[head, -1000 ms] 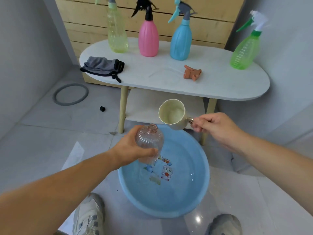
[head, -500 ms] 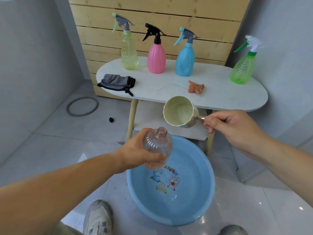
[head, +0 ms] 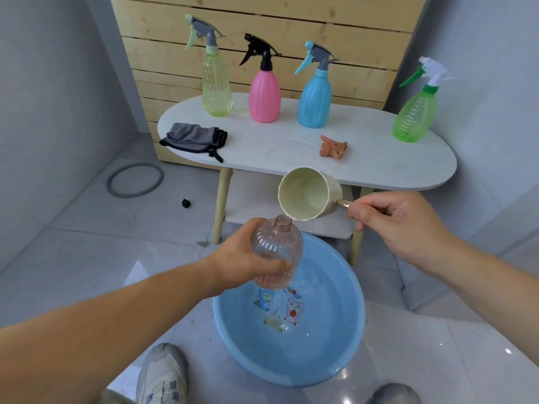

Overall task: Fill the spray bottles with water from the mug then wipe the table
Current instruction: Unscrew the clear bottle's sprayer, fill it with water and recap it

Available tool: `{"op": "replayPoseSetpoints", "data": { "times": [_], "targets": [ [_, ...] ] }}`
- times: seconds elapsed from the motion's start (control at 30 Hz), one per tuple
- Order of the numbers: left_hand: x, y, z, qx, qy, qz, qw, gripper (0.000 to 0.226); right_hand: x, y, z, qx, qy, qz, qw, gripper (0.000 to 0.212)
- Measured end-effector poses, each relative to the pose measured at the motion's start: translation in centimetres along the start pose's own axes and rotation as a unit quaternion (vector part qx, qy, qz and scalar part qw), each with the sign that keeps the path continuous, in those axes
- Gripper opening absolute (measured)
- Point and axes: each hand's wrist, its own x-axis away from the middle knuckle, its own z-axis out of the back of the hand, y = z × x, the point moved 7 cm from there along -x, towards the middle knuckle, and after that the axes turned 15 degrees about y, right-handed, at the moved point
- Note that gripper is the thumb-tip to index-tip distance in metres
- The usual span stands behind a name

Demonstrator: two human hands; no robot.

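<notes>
Tipped mug (head: 309,193) now nearer the bottle (head: 277,252) mouth; left hand (head: 242,258) grip wraps bottle, right hand (head: 399,225) grip pinches mug handle. Pour likely imminent.

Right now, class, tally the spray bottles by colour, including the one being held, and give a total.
Yellow bottle: 1
Pink bottle: 1
Blue bottle: 1
Green bottle: 1
Clear pinkish bottle, in the left hand: 1
Total: 5

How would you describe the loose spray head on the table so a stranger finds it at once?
Find the white oval table before the wooden slat wall. In front of the blue spray bottle, toward the near edge, lies the spray head. It alone is orange-brown, and it lies flat with no bottle attached.
</notes>
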Motion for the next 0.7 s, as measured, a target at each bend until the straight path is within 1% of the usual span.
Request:
{"op": "replayPoseSetpoints", "data": {
  "times": [0.07, 0.17, 0.43, 0.7],
  "targets": [
    [0.1, -0.02, -0.22, 0.005, -0.001, 0.003, 1.0, 0.067, -0.01, 0.01, 0.04, 0.0, -0.001, 0.005, 1.0, 0.02],
    [0.11, -0.15, -0.34, 0.002, 0.001, 0.009, 1.0, 0.069, -0.01, 0.02, -0.03, 0.0, -0.004, 0.008, 1.0, 0.017],
    [0.25, -0.18, -0.65, 0.009, -0.001, 0.012, 1.0, 0.068, -0.21, -0.24, 0.11, 0.008, 0.001, 0.022, 1.0, 0.02],
    [0.18, -0.31, -0.73, 0.011, 0.003, 0.015, 1.0, 0.069, -0.26, -0.16, 0.11, 0.001, 0.001, 0.033, 0.999, 0.015]
  ]
}}
